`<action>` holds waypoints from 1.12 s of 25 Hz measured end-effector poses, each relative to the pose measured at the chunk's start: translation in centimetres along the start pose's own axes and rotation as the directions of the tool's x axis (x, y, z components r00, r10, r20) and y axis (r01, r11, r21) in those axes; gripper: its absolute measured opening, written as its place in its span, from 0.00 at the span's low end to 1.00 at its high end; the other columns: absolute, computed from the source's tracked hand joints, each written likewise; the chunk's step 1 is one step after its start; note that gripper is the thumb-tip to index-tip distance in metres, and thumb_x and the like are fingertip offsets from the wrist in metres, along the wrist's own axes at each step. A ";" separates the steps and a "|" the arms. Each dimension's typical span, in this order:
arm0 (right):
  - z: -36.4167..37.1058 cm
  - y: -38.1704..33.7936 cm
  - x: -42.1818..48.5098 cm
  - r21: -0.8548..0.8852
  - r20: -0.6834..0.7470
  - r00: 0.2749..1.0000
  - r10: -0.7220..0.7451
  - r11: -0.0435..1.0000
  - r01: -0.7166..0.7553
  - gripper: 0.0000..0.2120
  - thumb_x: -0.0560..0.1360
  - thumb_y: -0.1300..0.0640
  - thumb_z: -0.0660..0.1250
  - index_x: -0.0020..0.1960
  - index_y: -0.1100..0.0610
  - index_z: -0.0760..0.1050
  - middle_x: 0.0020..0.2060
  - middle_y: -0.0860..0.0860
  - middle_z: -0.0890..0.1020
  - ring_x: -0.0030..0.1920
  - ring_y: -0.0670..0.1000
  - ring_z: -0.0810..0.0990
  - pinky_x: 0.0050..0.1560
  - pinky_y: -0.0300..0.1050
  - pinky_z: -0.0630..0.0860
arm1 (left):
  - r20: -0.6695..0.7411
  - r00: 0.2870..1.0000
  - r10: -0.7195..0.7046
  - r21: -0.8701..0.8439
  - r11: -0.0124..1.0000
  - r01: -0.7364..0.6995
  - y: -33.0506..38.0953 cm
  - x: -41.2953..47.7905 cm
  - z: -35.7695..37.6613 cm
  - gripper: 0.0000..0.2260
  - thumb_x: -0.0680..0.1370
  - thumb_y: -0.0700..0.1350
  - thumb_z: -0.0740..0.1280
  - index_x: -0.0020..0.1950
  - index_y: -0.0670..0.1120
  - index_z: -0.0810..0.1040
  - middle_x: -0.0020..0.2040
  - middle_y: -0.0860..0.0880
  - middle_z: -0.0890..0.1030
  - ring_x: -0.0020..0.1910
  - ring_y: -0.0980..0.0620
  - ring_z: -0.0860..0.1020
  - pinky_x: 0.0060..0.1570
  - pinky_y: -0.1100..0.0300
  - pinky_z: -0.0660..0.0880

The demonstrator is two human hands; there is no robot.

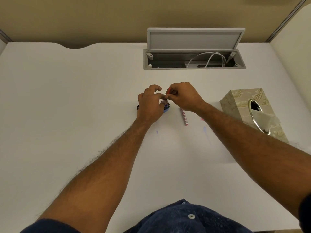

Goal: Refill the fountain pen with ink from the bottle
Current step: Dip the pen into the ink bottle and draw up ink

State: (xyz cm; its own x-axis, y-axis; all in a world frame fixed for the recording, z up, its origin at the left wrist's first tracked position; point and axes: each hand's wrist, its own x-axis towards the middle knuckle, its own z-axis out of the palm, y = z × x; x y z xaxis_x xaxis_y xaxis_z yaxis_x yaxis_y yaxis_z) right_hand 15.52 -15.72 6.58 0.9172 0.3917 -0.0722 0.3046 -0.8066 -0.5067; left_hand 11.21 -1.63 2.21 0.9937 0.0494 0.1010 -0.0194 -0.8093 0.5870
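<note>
Both hands meet above a small ink bottle with a blue label that stands on the white desk. My right hand pinches a red pen part held upright over the bottle. My left hand covers most of the bottle, and its thumb and fingertips touch the lower end of that pen part. A dark round cap peeks out left of my left hand. A patterned pink and white pen barrel lies on the desk just right of the bottle, under my right wrist.
A tissue box with a tissue sticking out stands at the right. An open cable hatch with white cables sits at the back of the desk. Small blue and pink ink marks stain the desk near the barrel.
</note>
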 end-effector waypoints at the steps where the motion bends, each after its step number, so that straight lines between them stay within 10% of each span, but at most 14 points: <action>1: 0.0 0.0 -0.1 0.017 -0.015 1.000 0.007 1.000 -0.007 0.11 0.77 0.54 0.67 0.54 0.59 0.81 0.49 0.56 0.85 0.44 0.49 0.79 0.55 0.44 0.77 | 0.003 1.000 0.006 -0.014 1.000 -0.006 0.0 -0.1 -0.2 0.14 0.75 0.52 0.69 0.56 0.45 0.82 0.67 0.49 0.73 0.66 0.50 0.71 0.65 0.51 0.63; 10: 0.0 0.7 -3.4 0.177 -0.156 0.987 0.050 0.984 -0.022 0.08 0.75 0.55 0.70 0.51 0.58 0.82 0.43 0.50 0.84 0.39 0.43 0.77 0.41 0.25 0.69 | 0.020 0.999 0.048 0.033 0.998 -0.048 -1.5 -2.6 -0.9 0.38 0.67 0.69 0.68 0.69 0.48 0.70 0.69 0.51 0.70 0.67 0.52 0.69 0.64 0.50 0.66; 28: 2.8 3.3 -7.7 0.275 -0.156 0.954 0.254 0.939 -0.205 0.06 0.69 0.54 0.71 0.46 0.51 0.82 0.38 0.45 0.85 0.40 0.43 0.82 0.55 0.53 0.77 | -0.028 0.999 -0.022 -0.075 0.997 0.020 -1.2 -4.8 -0.7 0.41 0.66 0.71 0.65 0.73 0.50 0.63 0.72 0.51 0.68 0.69 0.51 0.68 0.66 0.50 0.64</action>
State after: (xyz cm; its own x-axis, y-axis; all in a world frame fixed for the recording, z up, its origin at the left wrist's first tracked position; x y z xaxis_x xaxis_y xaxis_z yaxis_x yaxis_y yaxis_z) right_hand 8.72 -20.19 3.06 0.9930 0.0995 -0.0634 0.0272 -0.7160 -0.6975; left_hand 6.37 -0.52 1.57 0.9904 0.0832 0.1102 -0.0081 -0.7620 0.6475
